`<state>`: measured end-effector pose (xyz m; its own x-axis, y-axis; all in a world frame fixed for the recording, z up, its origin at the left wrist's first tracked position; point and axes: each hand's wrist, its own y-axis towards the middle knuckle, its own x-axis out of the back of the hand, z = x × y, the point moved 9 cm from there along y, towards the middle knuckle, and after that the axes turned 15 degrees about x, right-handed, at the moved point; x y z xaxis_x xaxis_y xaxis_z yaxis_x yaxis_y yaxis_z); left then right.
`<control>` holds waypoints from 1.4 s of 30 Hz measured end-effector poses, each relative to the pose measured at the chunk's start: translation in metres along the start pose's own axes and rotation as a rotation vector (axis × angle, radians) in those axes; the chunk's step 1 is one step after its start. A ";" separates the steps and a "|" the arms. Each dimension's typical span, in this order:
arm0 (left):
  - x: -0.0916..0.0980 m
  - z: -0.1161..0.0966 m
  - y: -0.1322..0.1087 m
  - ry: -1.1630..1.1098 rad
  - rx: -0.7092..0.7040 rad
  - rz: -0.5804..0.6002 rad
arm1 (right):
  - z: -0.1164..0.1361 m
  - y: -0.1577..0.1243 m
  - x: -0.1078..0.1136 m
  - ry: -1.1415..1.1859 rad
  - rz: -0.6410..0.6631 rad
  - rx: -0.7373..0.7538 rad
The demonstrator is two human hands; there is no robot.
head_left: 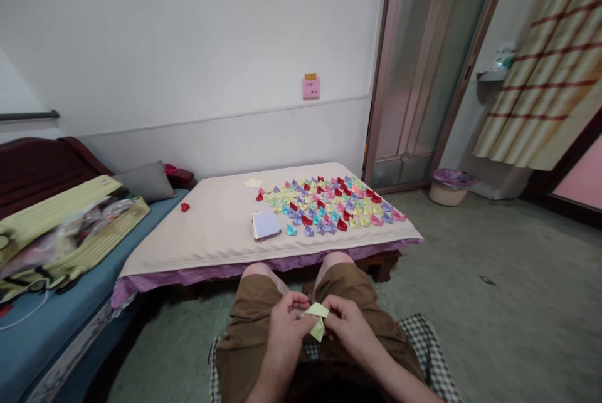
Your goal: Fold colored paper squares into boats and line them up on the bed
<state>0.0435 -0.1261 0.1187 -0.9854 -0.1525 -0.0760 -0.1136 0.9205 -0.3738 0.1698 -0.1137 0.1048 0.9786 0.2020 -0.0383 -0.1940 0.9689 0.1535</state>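
Over my lap, a partly folded piece of pale yellow-green paper (316, 310) is held between both hands. My left hand (290, 321) pinches its left side with thumb and fingers. On the other side, my right hand (347, 323) has its fingers closed on the right edge. Beyond my knees, several folded paper boats (324, 202) in red, yellow, blue, purple and pink stand in rows on the covered table (207, 221). A stack of square paper (266, 225), purple on top, lies left of the boats.
A red paper piece (185, 207) and a pale yellow sheet (254, 183) lie on the table. To the left is a blue-covered seat (94, 259) with a grey cushion (145, 180). A lined bin (451, 187) stands by the sliding door (423, 77).
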 end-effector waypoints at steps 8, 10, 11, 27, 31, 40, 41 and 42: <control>-0.003 -0.001 -0.003 -0.019 -0.003 0.001 | 0.010 0.000 0.000 -0.074 0.004 0.074; 0.002 -0.001 -0.001 -0.018 -0.014 -0.027 | 0.012 -0.001 -0.002 -0.085 0.024 0.069; 0.005 -0.001 0.000 -0.015 -0.023 -0.040 | 0.011 -0.001 -0.003 -0.087 0.034 0.058; -0.002 -0.006 -0.005 0.236 -0.087 -0.051 | 0.021 0.000 0.004 -0.729 0.091 0.265; -0.006 -0.005 -0.007 0.264 -0.102 -0.012 | 0.020 0.002 0.005 -0.785 0.075 0.259; -0.005 -0.007 -0.008 0.212 -0.132 -0.018 | 0.023 0.001 0.005 -0.654 0.038 0.274; -0.003 -0.007 -0.008 0.201 -0.135 -0.028 | 0.024 0.000 0.005 -0.649 0.031 0.280; -0.003 -0.007 -0.007 0.188 -0.135 -0.034 | 0.024 -0.001 0.005 -0.643 0.027 0.286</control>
<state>0.0460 -0.1301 0.1278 -0.9855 -0.1264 0.1127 -0.1509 0.9578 -0.2448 0.1763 -0.1168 0.1285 0.8369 0.0153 0.5471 -0.2797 0.8712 0.4035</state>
